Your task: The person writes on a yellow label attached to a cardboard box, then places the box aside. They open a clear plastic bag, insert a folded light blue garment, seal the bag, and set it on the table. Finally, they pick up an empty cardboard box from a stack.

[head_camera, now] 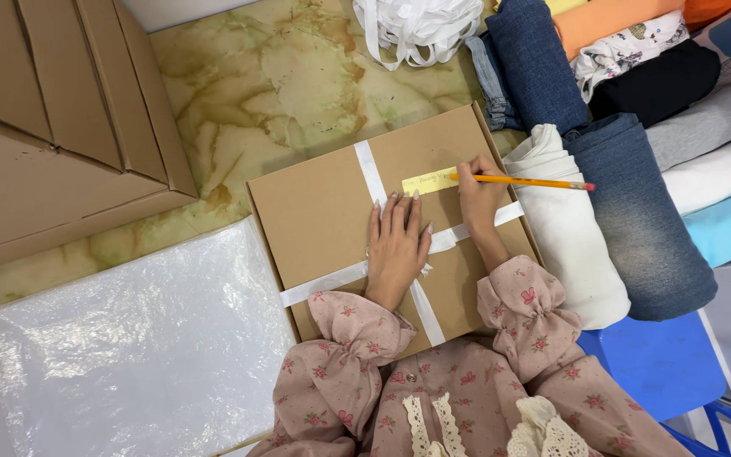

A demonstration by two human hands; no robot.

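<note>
While the left hand lies flat on the box, the right hand grip pinches a pencil over the yellow label

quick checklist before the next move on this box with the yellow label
1. Left hand flat on the cardboard box, steadying it: ok.
2. Right hand grips the pencil, tip on the yellow label: ok.
3. Label lies flat on the lid beside the white ribbon: ok.
4. Ribbon crossed over the box, both bands lying flat: ok; the crossing is hidden under the left hand, so the knot: cannot tell.
5. Writing on the label finished: cannot tell, too small.
6. Folded white cloth presses against the box's right edge; room to shift the box that way: not ok.
</note>
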